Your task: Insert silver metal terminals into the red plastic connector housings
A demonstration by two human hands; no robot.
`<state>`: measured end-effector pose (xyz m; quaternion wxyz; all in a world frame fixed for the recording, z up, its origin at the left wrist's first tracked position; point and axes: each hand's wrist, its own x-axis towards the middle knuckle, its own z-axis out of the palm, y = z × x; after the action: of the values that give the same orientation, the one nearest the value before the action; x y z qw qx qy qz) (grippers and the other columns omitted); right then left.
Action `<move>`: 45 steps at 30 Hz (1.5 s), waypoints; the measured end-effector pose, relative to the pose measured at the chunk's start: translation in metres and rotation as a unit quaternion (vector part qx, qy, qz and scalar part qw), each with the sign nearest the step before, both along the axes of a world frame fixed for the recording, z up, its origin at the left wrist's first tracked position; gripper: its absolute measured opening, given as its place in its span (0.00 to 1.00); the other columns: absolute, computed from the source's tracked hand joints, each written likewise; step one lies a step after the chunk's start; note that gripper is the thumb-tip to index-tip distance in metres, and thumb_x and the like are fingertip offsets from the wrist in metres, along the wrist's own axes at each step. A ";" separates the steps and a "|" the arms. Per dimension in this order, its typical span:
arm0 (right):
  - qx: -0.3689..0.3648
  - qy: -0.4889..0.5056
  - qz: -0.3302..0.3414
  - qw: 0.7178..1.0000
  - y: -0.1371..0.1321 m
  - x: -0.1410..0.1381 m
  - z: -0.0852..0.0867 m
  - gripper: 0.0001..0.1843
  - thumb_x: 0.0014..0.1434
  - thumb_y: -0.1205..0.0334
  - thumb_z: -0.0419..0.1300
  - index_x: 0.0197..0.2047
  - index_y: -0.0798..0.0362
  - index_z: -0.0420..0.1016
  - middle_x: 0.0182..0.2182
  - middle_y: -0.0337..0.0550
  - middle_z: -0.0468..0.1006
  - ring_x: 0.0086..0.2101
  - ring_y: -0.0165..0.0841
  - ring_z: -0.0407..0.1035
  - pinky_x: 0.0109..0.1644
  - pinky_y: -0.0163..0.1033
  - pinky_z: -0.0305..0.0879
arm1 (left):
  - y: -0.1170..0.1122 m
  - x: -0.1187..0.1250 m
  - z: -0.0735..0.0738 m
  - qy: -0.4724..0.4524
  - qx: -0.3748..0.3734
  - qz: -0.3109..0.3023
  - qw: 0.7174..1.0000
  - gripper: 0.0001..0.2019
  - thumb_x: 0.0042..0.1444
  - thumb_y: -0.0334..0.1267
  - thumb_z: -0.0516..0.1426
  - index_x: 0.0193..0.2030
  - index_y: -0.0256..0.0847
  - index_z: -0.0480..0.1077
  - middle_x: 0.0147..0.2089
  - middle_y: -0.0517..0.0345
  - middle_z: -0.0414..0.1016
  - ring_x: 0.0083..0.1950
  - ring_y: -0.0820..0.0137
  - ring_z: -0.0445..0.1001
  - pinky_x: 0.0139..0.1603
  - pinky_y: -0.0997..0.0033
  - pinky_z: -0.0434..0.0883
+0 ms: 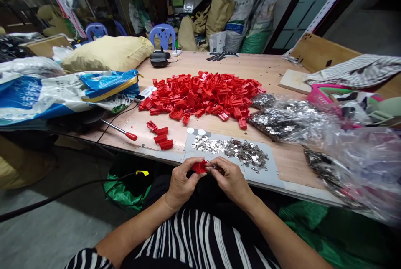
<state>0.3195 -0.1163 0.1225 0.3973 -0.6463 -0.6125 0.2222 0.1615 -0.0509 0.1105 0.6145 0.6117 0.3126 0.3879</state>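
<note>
Close to my body, just off the table's front edge, my left hand (183, 181) is closed on a small red plastic housing (199, 167). My right hand (230, 177) pinches a thin dark metal piece (216, 167) against the housing's right side; its exact kind is too small to tell. Right beyond the hands, a grey mat (272, 166) bears small shiny metal pieces (208, 144) and darker metal pieces (247, 153). Several single red housings (161, 138) lie to the left of the mat. Farther back spreads a big heap of red housings (203, 95).
Clear plastic bags of metal parts (291, 120) crowd the right side, beside a pink basket (319, 93). On the left lie a blue and white sack (62, 93), a lever with a red grip (130, 136) and a beige sack (109, 52). A black cable (78, 192) crosses at lower left.
</note>
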 end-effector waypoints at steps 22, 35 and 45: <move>-0.088 0.220 0.021 0.971 0.001 0.011 -0.005 0.15 0.56 0.51 0.61 0.31 0.51 0.62 0.27 0.34 0.63 0.29 0.29 0.58 0.34 0.35 0.57 | -0.007 -0.001 -0.003 0.033 0.175 -0.026 0.984 0.16 0.54 0.31 0.60 0.49 0.46 0.73 0.48 0.56 0.79 0.49 0.65 0.76 0.53 0.66 0.71; -0.172 0.438 0.036 0.881 -0.015 0.001 -0.011 0.22 0.54 0.45 0.63 0.39 0.49 0.59 0.24 0.30 0.60 0.20 0.22 0.50 0.22 0.31 0.40 | -0.006 -0.003 -0.014 0.027 0.182 -0.064 0.981 0.16 0.55 0.31 0.60 0.50 0.44 0.69 0.47 0.56 0.78 0.46 0.70 0.78 0.48 0.72 0.73; -0.200 0.598 0.026 0.776 -0.015 -0.005 -0.018 0.22 0.48 0.52 0.69 0.35 0.51 0.61 0.19 0.28 0.56 0.19 0.21 0.45 0.22 0.30 0.39 | 0.001 -0.001 -0.019 -0.138 -0.030 -0.104 0.985 0.15 0.51 0.32 0.64 0.45 0.41 0.68 0.47 0.53 0.79 0.47 0.67 0.78 0.49 0.69 0.73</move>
<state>0.3142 -0.1309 0.1041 0.5395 -0.4319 -0.2100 0.6916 0.1606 -0.0497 0.0914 0.7070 0.5628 0.1712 0.3926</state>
